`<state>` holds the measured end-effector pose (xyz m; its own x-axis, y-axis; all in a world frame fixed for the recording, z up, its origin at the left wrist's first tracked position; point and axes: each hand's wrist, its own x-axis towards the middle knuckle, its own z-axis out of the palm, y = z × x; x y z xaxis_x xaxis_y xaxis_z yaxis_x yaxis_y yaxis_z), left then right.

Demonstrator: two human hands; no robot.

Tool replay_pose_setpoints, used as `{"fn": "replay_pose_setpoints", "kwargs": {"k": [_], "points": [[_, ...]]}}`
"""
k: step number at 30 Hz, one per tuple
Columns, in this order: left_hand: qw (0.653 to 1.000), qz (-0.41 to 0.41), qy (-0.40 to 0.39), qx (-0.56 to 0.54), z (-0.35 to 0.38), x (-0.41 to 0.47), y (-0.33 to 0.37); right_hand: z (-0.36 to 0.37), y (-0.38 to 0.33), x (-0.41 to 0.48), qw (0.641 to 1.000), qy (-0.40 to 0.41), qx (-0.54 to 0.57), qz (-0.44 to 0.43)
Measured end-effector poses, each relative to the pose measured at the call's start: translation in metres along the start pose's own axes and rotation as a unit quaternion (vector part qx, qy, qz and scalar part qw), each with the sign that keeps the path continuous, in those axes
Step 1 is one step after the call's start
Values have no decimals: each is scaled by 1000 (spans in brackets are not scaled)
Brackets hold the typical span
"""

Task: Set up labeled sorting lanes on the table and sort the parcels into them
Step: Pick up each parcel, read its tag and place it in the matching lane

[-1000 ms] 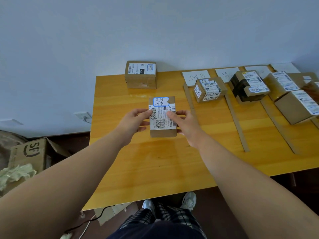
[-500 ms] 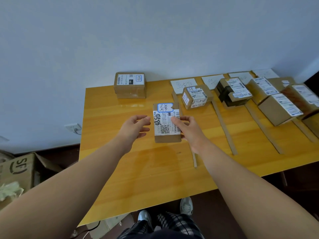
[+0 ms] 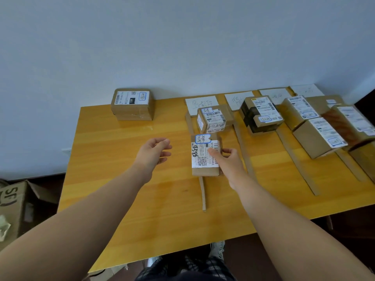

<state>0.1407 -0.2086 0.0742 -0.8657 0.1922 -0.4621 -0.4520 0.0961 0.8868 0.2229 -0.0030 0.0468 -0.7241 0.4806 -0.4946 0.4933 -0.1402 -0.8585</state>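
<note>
Right hand [image 3: 229,161] pinches parcel [image 3: 200,157], overlapping cardboard strip [image 3: 203,197] — left hand [image 3: 154,153] loose, spread, apart from it.

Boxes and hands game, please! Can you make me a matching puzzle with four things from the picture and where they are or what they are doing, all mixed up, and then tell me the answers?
Things:
1. left hand
2. right hand
3. box with black bands
4. box with SF letters

Places or states:
A. on the floor, left of the table
B. holds the small box
C. open, holding nothing
D. on the table between two cardboard strips

Pairs: 1-C, 2-B, 3-D, 4-A.
</note>
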Motion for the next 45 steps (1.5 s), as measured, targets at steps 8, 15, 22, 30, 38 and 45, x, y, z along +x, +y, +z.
{"fn": "replay_pose_setpoints", "kwargs": {"k": [8,15,22,30,38,45], "points": [[999,-13,35,20,73,16,-6,-71,-2,68,996,-69,-47,37],[997,-19,62,39,113,18,-21,-87,8,108,984,-120,-102,87],[992,-44,93,74,114,18,-28,-80,7,128,981,-112,-137,77],[985,-49,68,153,109,27,-24,-69,-21,121,922,-53,-378,-60],[954,16,62,294,75,53,8,-40,-62,113,828,-35,-447,-336],[844,44,101,524,-20,108,58,57,-101,131,809,-162,-466,-319]]}}
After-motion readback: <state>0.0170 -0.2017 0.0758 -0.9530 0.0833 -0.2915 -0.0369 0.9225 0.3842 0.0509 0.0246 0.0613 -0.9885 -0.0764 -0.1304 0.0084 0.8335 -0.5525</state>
